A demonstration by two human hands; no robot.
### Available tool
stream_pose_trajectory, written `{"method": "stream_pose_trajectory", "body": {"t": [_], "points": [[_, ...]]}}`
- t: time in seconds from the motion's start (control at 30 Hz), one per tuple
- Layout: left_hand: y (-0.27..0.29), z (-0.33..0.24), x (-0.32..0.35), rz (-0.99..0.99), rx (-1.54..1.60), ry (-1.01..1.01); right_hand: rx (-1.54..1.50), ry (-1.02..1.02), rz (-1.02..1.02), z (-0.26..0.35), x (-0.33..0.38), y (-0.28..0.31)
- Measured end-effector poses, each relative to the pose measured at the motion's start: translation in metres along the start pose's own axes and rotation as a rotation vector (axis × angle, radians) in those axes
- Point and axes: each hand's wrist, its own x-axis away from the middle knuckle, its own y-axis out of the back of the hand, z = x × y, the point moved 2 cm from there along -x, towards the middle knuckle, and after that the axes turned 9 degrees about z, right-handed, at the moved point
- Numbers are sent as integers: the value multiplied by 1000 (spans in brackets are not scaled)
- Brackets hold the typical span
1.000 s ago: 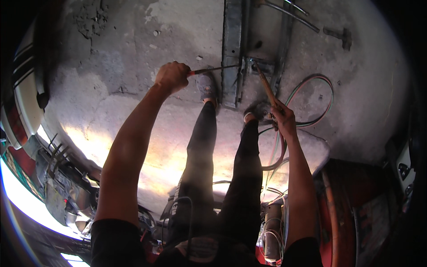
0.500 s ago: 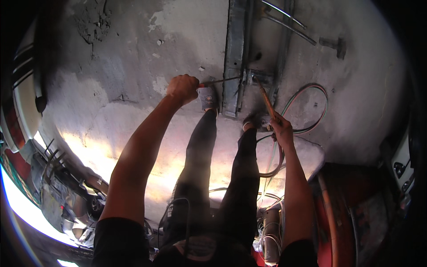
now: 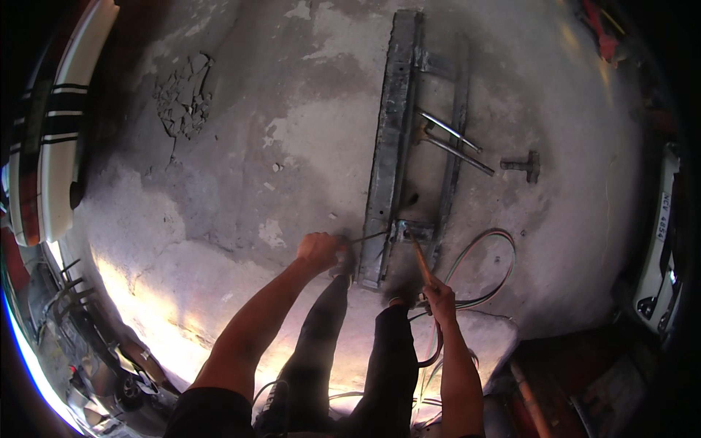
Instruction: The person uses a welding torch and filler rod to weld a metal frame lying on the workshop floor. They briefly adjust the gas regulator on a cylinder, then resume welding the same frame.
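A long dark metal frame point(image 3: 389, 139) with two rails and cross plates lies on the concrete floor. My left hand point(image 3: 320, 252) is closed around a screwdriver point(image 3: 370, 237), whose thin shaft reaches across the left rail toward a small cross plate point(image 3: 418, 229) near the frame's close end. My right hand point(image 3: 439, 298) grips a gas torch point(image 3: 422, 263) with a brass-coloured tube, its tip at that same plate. I cannot tell whether either tip touches the metal. My feet stand close to the frame's near end, partly hidden by my hands.
Red and green hoses point(image 3: 515, 255) loop on the floor right of the torch. A hammer-shaped tool point(image 3: 527, 166) and a tool with two shiny bars point(image 3: 456, 146) lie farther off. Broken concrete point(image 3: 182, 102) is at far left. Car parts stand along both sides.
The view has tilted up, so the frame, hands and tools sit lower in the picture and more far floor shows. Both hands keep their holds, and the tips stay around the same cross plate.
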Motion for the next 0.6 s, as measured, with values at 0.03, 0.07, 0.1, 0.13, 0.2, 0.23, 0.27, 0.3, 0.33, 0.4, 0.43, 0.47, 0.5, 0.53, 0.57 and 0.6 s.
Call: {"method": "stream_pose_trajectory", "body": {"t": [0.03,0.07,0.1,0.13,0.2,0.23,0.27,0.3,0.33,0.4,0.43,0.47,0.5,0.53,0.57,0.6], "points": [[0,-2,1,-1,-8,7,19,17,-10,-2,-1,2],[0,-1,1,5,-8,9,39,35,-20,-5,-4,2],[2,1,-1,10,-9,11,58,53,-29,-7,-6,3],[2,2,-2,20,-8,16,55,73,-30,-9,-6,4],[3,0,-3,12,-34,21,45,114,-31,-13,-7,5],[2,-2,-4,18,-48,26,68,111,-19,-18,-12,7],[-1,-1,-4,18,-35,21,92,88,-6,-25,-12,9],[-2,1,-9,18,-25,16,114,64,7,-32,-15,12],[-11,7,-15,2,-57,39,91,82,15,-40,-21,15],[-28,26,-19,24,-56,121,21,-88,105,-22,-13,9],[-26,19,-24,-1,-34,103,26,64,24,-39,-16,19],[-25,24,-26,-8,-98,103,37,60,31,-35,-17,19],[-26,29,-26,-5,-110,101,49,56,40,-31,-17,20],[-24,29,-27,-5,-122,93,63,53,44,-28,-17,23],[-23,28,-27,16,-120,107,65,58,44,-29,-16,23],[-22,27,-27,36,-118,122,65,43,54,-29,-16,23]]}}
